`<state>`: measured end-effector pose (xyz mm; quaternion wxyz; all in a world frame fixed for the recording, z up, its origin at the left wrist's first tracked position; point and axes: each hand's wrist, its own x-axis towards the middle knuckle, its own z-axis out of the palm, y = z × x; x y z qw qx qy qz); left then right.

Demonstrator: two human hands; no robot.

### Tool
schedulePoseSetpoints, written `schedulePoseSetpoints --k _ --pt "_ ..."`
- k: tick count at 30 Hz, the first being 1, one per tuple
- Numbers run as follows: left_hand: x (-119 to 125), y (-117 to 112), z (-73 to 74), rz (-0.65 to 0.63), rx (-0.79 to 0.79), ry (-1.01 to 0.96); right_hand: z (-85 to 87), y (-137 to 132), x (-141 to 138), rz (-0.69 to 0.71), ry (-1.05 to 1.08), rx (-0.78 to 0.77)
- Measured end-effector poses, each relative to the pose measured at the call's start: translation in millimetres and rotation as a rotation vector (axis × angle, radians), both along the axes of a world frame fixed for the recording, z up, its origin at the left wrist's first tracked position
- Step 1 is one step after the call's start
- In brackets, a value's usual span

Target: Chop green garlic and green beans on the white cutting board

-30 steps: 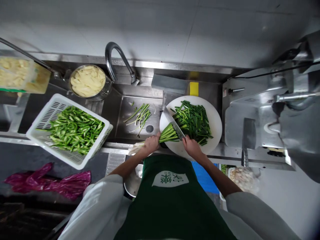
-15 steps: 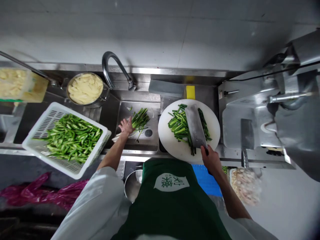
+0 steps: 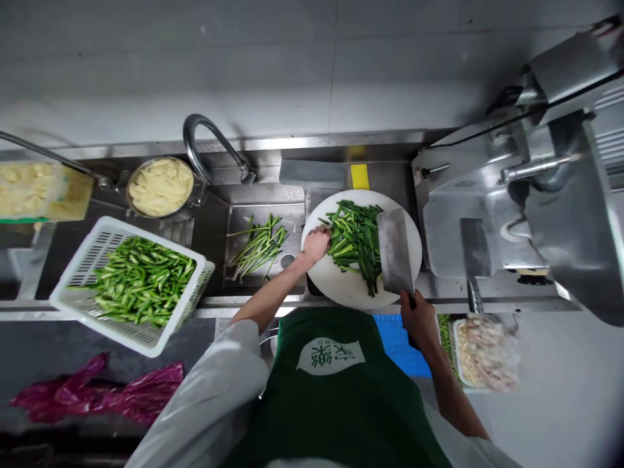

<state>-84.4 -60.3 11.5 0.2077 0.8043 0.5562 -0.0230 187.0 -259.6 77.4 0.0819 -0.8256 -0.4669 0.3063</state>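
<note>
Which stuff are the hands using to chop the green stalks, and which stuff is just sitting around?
In use:
left hand
right hand
cleaver
cut green stalks
round white board

Just sitting around:
white basket of green pieces
pot of pale strips
stalks in the sink
pink bag

Head camera, steeply downward over the counter

Dark green chopped greens lie on a white round board beside a silver-grey cleaver. A white basket holds brighter green pieces. The apron is deep green with a white logo.
</note>
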Motion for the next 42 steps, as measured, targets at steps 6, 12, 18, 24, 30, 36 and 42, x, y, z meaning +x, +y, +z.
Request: schedulePoseSetpoints --k 6,12,18,24,30,36,42 --pt "-33.7 -17.5 7.0 0.072 0.067 -0.054 -2.1 -3.4 5.4 0.024 -0.011 0.025" --pt "-61.1 -94.4 -30.2 -0.039 -0.010 -0.297 0.6 -17.8 10.6 0.251 -0.130 0.022" --pt "-56.8 -127.1 -68.1 0.059 0.379 -0.627 7.7 -25.3 -9.4 0.620 -0.128 -0.042" --pt "-52.1 -129.8 -77.1 -0.077 0.461 -0.675 4.9 -21.5 -50.7 0.773 -0.227 -0.282" --pt "-43.0 -123.0 -79.9 -0.155 0.392 -0.652 7.6 -24.2 -53.4 0.788 -0.223 -0.318" --pt "-43.8 -120.5 -81.4 -0.166 0.386 -0.658 13.0 -24.9 -45.0 0.774 -0.186 -0.268" --pt "-43.5 -119.9 -89.3 -0.178 0.413 -0.699 7.1 -27.3 -42.4 0.777 -0.162 -0.235"
